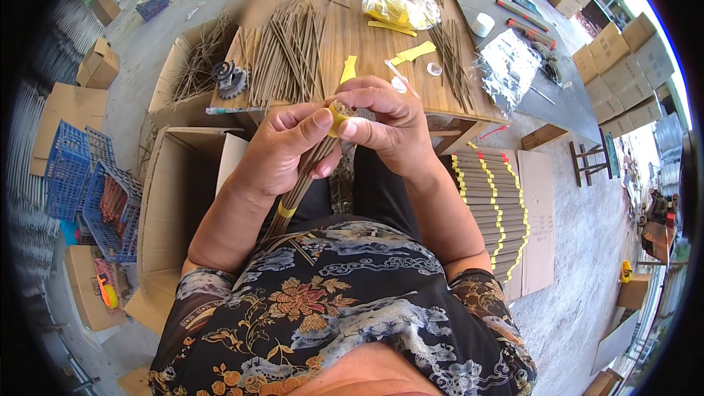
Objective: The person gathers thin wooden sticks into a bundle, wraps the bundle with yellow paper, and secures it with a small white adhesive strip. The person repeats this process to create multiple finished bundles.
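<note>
A bundle of thin brown sticks, which look like incense sticks (299, 183), slants from my lap up to my hands. My left hand (290, 136) is closed round its upper part, thumb near the top. With thumb and fingers, my right hand (385, 117) pinches the yellow paper strip (339, 119) wrapped round the top end. The stick tips show inside this band. Lower down, a second yellow band (286, 210) circles the bundle. Just beyond my hands, a yellow strip (349, 67) and a small white stick-like tool (397, 70) lie on the wooden table (345, 37).
Loose sticks (286, 51) cover the table's left part, beside a dark metal gear-like part (230, 79). A plastic bag with yellow strips (402, 6) sits farther back. Finished-looking banded bundles (488, 205) lie on cardboard at right. An open carton (180, 198) and blue crates (70, 165) stand left.
</note>
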`<state>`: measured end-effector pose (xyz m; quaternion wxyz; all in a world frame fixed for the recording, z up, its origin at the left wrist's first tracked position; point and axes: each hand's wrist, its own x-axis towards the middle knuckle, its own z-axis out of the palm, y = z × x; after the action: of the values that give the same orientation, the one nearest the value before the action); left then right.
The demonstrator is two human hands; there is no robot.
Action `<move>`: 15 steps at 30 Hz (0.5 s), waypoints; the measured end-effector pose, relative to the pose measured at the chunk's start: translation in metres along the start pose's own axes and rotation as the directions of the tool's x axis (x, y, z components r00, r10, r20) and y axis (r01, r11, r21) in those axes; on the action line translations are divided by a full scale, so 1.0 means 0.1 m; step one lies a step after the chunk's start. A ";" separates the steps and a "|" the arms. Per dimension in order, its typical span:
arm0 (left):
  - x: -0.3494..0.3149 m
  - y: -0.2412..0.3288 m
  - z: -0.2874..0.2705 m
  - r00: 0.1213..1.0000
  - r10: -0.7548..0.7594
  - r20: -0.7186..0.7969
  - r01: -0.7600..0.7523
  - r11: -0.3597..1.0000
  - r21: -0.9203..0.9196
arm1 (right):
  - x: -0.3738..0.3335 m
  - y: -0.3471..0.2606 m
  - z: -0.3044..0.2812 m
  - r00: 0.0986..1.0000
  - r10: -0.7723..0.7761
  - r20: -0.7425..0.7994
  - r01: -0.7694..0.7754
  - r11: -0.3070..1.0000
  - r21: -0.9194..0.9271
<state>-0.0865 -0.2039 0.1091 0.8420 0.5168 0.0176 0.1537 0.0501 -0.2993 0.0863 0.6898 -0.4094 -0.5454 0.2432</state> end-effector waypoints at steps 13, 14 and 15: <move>0.07 0.24 -0.02 0.976 0.154 0.154 -0.172 0.978 0.116 | 0.07 -0.09 -0.08 0.982 0.109 0.151 -0.155 0.927 0.340; 0.08 0.27 -0.03 0.975 0.154 0.161 -0.168 0.983 0.080 | 0.06 0.03 -0.08 0.984 0.094 0.148 -0.149 0.896 0.419; 0.08 0.28 -0.02 0.975 0.151 0.162 -0.160 0.986 0.043 | 0.05 0.07 -0.05 0.981 0.080 0.176 -0.155 0.872 0.464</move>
<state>-0.0857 -0.1881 0.1343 0.8114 0.5504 -0.0855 0.1772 0.0569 -0.2927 0.0831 0.7097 -0.2404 -0.4937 0.4413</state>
